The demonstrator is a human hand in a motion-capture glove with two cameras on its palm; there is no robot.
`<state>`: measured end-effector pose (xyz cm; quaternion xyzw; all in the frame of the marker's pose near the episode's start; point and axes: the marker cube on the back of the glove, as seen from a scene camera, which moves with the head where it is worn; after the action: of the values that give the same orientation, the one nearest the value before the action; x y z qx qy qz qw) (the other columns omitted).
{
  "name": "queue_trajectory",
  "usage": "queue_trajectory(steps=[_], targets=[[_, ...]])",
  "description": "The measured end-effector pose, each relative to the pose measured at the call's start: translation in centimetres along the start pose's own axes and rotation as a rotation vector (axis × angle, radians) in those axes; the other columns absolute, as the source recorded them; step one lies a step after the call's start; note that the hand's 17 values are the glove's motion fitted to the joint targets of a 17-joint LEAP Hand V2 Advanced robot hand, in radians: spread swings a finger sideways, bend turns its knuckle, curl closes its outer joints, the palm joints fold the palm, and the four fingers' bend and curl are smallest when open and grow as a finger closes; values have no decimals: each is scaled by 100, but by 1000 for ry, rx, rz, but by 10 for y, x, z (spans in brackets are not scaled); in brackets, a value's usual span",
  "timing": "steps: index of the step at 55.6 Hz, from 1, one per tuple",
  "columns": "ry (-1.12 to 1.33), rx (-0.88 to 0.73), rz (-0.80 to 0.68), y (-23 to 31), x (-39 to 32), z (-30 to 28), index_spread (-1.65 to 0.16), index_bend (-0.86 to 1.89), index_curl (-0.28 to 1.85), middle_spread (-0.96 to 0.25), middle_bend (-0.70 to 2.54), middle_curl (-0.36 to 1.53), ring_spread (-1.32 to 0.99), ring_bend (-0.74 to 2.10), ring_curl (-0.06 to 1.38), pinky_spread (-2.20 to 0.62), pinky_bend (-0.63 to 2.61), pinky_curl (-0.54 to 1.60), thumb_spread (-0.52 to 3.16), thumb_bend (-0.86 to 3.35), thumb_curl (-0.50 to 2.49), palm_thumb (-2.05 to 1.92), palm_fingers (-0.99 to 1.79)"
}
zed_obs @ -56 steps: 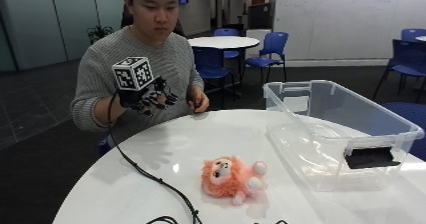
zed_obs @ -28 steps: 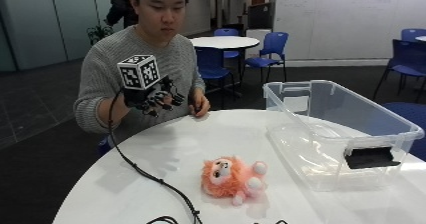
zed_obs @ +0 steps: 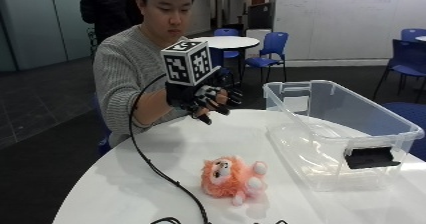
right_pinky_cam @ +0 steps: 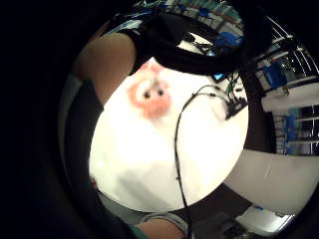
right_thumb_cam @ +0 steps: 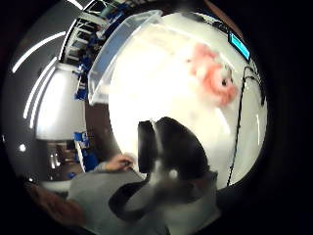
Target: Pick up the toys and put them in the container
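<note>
A meeting room or classroom: round white tables (zed_obs: 229, 42), blue chairs (zed_obs: 269, 51), wall whiteboard (zed_obs: 339, 19).

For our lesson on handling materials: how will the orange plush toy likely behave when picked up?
The orange plush toy looks furry and stuffed, so it will probably squash and feel light. Its small limbs may flop. Lying on its side on the white table, it seems unlikely to roll.
</note>
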<state>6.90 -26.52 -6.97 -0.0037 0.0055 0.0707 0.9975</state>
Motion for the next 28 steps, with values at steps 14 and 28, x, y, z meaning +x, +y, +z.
queue_trajectory(steps=[14,28], targets=[[45,-126,84,-63,26,43,-33,13,27,-15,16,26,-5,27,23,5,87,35,138,-2,17,-3,-10],[134,-245,184,-74,45,140,-34,8,23,-15,11,24,-10,44,30,2,114,41,136,2,24,10,-1]])
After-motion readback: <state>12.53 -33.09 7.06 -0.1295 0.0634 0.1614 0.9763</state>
